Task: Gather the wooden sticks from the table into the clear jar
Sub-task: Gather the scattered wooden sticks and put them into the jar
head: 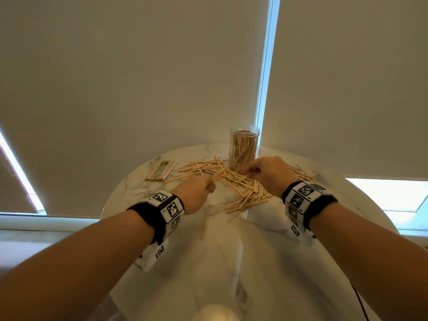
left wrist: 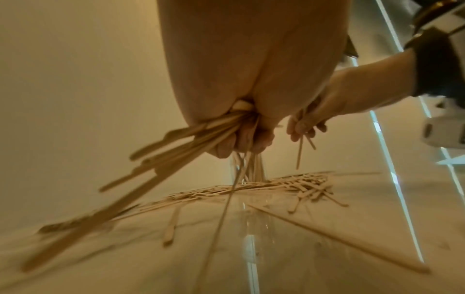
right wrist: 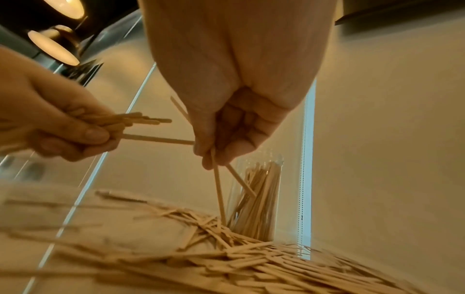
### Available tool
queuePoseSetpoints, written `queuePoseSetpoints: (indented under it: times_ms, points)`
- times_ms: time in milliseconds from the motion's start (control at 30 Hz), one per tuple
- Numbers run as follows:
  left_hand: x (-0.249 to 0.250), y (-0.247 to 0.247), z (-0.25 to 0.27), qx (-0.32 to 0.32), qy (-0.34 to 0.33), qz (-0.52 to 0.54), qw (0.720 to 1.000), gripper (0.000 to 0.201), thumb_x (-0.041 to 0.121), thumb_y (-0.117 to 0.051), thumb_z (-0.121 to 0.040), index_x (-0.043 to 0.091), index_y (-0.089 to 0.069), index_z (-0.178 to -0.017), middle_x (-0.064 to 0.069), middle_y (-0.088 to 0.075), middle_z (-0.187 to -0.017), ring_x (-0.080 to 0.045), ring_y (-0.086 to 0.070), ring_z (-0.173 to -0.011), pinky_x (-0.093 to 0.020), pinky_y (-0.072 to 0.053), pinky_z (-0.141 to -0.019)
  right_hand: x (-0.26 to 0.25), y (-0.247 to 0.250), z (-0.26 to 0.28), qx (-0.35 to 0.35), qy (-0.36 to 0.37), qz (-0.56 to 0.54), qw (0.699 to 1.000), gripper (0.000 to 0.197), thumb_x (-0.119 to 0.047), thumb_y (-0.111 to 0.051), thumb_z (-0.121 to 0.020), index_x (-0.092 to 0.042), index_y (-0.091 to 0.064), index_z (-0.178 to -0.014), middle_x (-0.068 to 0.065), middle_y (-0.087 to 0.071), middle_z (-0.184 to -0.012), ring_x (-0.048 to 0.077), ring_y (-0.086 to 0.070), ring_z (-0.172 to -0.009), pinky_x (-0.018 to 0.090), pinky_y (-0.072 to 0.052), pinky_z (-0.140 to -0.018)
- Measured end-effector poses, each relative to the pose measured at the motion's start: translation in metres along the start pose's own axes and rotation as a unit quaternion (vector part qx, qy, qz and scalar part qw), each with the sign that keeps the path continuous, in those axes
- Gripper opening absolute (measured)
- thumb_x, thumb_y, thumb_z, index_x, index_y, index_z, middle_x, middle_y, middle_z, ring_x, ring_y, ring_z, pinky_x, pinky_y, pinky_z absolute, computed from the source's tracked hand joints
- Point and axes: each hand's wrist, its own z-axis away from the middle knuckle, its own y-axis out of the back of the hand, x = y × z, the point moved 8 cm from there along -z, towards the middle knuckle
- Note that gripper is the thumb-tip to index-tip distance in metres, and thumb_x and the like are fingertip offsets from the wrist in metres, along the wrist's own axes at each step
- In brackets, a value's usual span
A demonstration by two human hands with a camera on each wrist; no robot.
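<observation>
Many sticks [head: 234,181] still litter the table [head: 266,239], though the jar [head: 243,148] looks well filled, so roughly half remains. Left hand [head: 195,193] clenches a bundle [left wrist: 161,151]; right hand [head: 268,173], just before the jar, pinches two sticks [right wrist: 219,191] above the pile.

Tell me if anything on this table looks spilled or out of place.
Yes: loose wooden sticks lie scattered and crisscrossed over the marble table beside the upright clear jar, which already stands partly filled.
</observation>
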Motion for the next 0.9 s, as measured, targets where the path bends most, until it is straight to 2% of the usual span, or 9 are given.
queuePoseSetpoints:
  times_ms: [100,200,267,400,500,600,700,833,900]
  points:
    - [-0.008,0.013,0.006,0.047,0.023,0.106,0.993,0.019,0.025,-0.040,-0.104,0.016,-0.057,-0.102,0.006,-0.059,-0.088,-0.016,-0.056,-0.081,-0.028,-0.039,-0.065,0.004,0.010,0.006,0.030,-0.027,-0.076,0.996,0.007,-0.023,-0.072,-0.090,-0.025,-0.078,-0.093,-0.013,-0.072,-0.086,0.000,-0.063,-0.076,0.013,-0.043,-0.067]
    - [-0.005,0.012,0.009,0.057,0.044,0.302,0.951,0.025,0.031,-0.041,-0.106,0.013,-0.054,-0.094,0.001,-0.061,-0.073,-0.017,-0.056,-0.067,-0.034,-0.049,-0.066,0.000,0.013,0.014,0.030,-0.039,-0.166,0.985,0.007,-0.027,-0.074,-0.088,-0.025,-0.076,-0.095,-0.011,-0.074,-0.083,0.006,-0.069,-0.076,0.020,-0.052,-0.070]
    - [0.005,0.008,0.011,0.057,0.047,0.401,0.913,0.025,0.031,-0.041,-0.106,0.011,-0.052,-0.097,-0.008,-0.071,-0.083,-0.024,-0.067,-0.075,-0.039,-0.056,-0.075,-0.007,0.010,0.019,0.012,-0.042,-0.232,0.972,0.013,-0.025,-0.075,-0.087,-0.021,-0.074,-0.099,-0.006,-0.076,-0.085,0.009,-0.073,-0.075,0.025,-0.060,-0.073]
    - [0.036,0.000,0.011,0.057,0.041,0.484,0.872,0.026,0.035,-0.044,-0.105,0.014,-0.058,-0.107,-0.006,-0.075,-0.105,-0.025,-0.073,-0.094,-0.043,-0.059,-0.085,-0.026,0.005,0.032,-0.016,-0.046,-0.365,0.930,0.026,-0.011,-0.078,-0.084,-0.004,-0.065,-0.105,0.012,-0.075,-0.092,0.020,-0.076,-0.076,0.033,-0.063,-0.069]
    - [0.058,-0.009,0.012,0.032,0.029,0.570,0.821,0.027,0.032,-0.043,-0.105,0.012,-0.059,-0.115,-0.015,-0.074,-0.101,-0.033,-0.073,-0.083,-0.044,-0.060,-0.073,-0.030,0.010,0.037,0.001,-0.043,-0.390,0.920,0.025,-0.011,-0.077,-0.085,0.002,-0.064,-0.103,0.012,-0.076,-0.089,0.024,-0.076,-0.076,0.037,-0.063,-0.071]
    - [0.064,-0.014,0.014,0.032,0.041,0.594,0.803,0.027,0.033,-0.038,-0.107,0.015,-0.056,-0.113,-0.007,-0.064,-0.070,-0.015,-0.051,-0.050,-0.030,-0.047,-0.050,-0.024,0.015,0.038,0.003,-0.037,-0.329,0.944,0.035,-0.034,-0.082,-0.079,-0.005,-0.071,-0.096,0.010,-0.075,-0.088,0.030,-0.071,-0.082,0.041,-0.059,-0.077]
    - [0.062,-0.018,0.016,0.029,0.053,0.566,0.822,0.023,0.038,-0.041,-0.105,0.021,-0.056,-0.108,0.005,-0.044,-0.059,-0.008,-0.035,-0.045,-0.023,-0.033,-0.043,-0.022,0.019,0.044,-0.017,-0.057,-0.312,0.948,0.027,-0.039,-0.074,-0.086,-0.015,-0.070,-0.098,0.008,-0.072,-0.090,0.019,-0.063,-0.076,0.031,-0.053,-0.069]
    - [0.065,-0.017,0.024,0.017,0.042,0.463,0.885,0.037,0.052,-0.046,-0.099,0.017,-0.056,-0.094,0.005,-0.043,-0.060,-0.008,-0.035,-0.047,-0.023,-0.035,-0.043,-0.016,0.048,0.043,0.074,-0.104,-0.368,0.921,0.047,-0.046,-0.054,-0.098,-0.019,-0.043,-0.136,-0.002,-0.058,-0.119,0.014,-0.062,-0.098,0.025,-0.053,-0.073]
    - [0.076,-0.018,0.029,-0.015,0.018,0.423,0.906,0.038,0.055,-0.049,-0.097,0.017,-0.052,-0.090,0.006,-0.043,-0.060,-0.009,-0.036,-0.049,-0.023,-0.036,-0.046,-0.019,0.056,0.038,0.089,-0.098,-0.328,0.935,0.042,-0.042,-0.046,-0.103,-0.015,-0.048,-0.135,-0.001,-0.060,-0.120,0.016,-0.062,-0.100,0.026,-0.051,-0.076]
